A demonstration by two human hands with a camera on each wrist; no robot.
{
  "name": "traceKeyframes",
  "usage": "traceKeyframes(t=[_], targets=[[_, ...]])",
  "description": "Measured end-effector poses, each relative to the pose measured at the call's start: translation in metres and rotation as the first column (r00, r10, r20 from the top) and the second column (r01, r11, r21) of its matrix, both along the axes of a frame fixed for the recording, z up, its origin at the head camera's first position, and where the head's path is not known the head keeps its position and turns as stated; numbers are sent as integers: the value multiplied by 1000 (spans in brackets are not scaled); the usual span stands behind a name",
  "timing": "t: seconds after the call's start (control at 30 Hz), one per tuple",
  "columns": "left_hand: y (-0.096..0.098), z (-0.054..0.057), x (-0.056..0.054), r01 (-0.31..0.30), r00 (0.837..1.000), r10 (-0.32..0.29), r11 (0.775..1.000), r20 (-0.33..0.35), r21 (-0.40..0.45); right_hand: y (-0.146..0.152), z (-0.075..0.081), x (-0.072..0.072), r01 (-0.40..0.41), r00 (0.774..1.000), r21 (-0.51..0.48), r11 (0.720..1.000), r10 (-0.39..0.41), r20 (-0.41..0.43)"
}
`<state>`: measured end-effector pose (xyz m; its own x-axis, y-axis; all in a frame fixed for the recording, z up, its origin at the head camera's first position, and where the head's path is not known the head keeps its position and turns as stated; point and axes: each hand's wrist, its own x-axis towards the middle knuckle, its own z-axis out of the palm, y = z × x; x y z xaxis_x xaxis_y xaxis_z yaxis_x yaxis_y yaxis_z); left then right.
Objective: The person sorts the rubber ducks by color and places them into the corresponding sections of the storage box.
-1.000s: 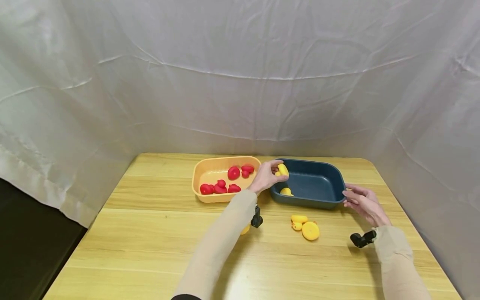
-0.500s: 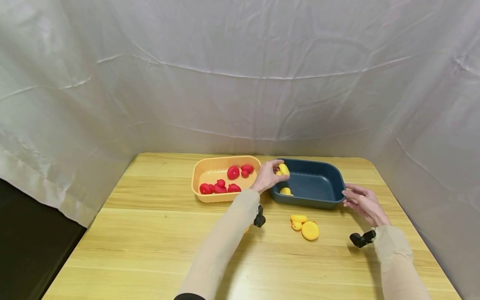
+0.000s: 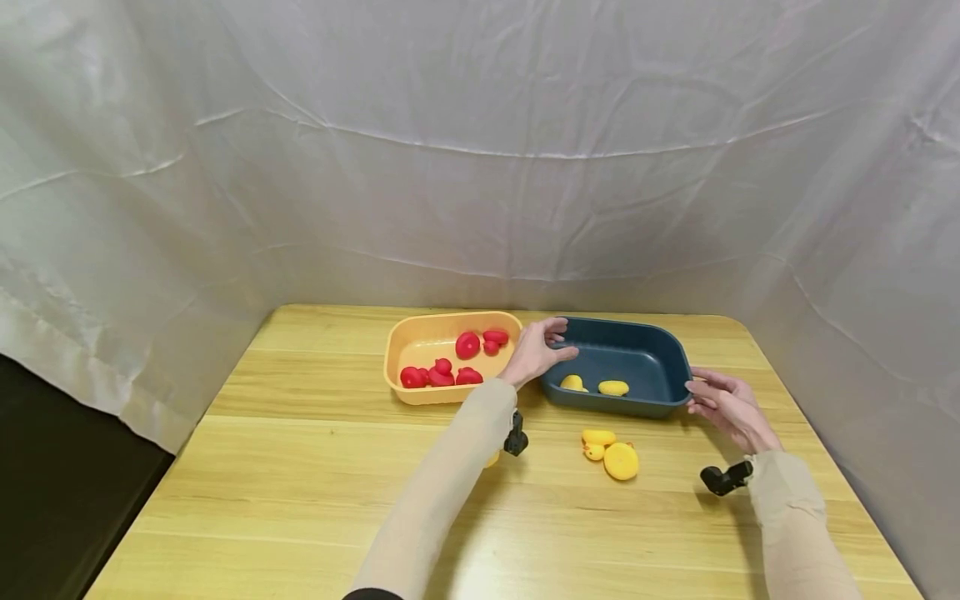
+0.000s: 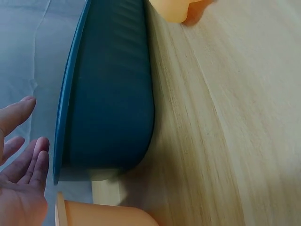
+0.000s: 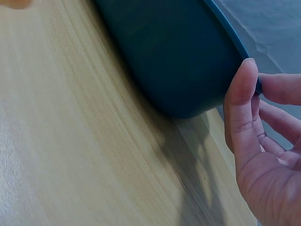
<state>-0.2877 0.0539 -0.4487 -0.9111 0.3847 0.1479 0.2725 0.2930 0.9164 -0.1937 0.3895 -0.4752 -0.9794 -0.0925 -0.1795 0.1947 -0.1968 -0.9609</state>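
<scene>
My left hand (image 3: 531, 352) hovers over the left end of a dark blue bin (image 3: 637, 406), fingers spread and holding nothing. In the left wrist view its fingertips stand beside the bin's rim (image 4: 70, 84). At the other end, my right hand (image 3: 729, 408) pinches the bin's rim; the right wrist view shows the thumb (image 5: 243, 89) and fingers on either side of that corner. Inside the bin lie two yellow toys, a rounded one (image 3: 573, 382) and a toy duck (image 3: 613, 388) on its side. More yellow toy ducks (image 3: 621, 461) lie on the table before the bin.
An orange bin (image 3: 420, 398) with several red toy ducks (image 3: 441, 375) stands left of the blue one. Another yellow thing (image 3: 492, 459) is mostly hidden behind the left forearm. A pale curtain (image 3: 480, 208) closes off the wooden table's (image 3: 300, 483) back.
The left hand has let go of the yellow toy duck, which now lies on the blue bin's floor near the front wall. The right hand has stayed on the rim.
</scene>
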Motion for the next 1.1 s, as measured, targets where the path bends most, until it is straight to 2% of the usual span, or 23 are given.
traceKeyframes(t=[0.27,0.47,0.73,1.1], targets=[[-7,3,6,22,999,-23,999,25,49,1,-1,-1,-2,1000,-14,1000,2,5],[-18,6,12,50,998,-51,998,25,36,1,-1,-1,-3,1000,-24,1000,3,4],[-32,11,17,80,997,-80,997,-15,-10,1,-1,0,-6,1000,-21,1000,6,2],[-60,14,33,152,987,-155,985,-31,-86,1,0,-1,-1,1000,-31,1000,2,18]])
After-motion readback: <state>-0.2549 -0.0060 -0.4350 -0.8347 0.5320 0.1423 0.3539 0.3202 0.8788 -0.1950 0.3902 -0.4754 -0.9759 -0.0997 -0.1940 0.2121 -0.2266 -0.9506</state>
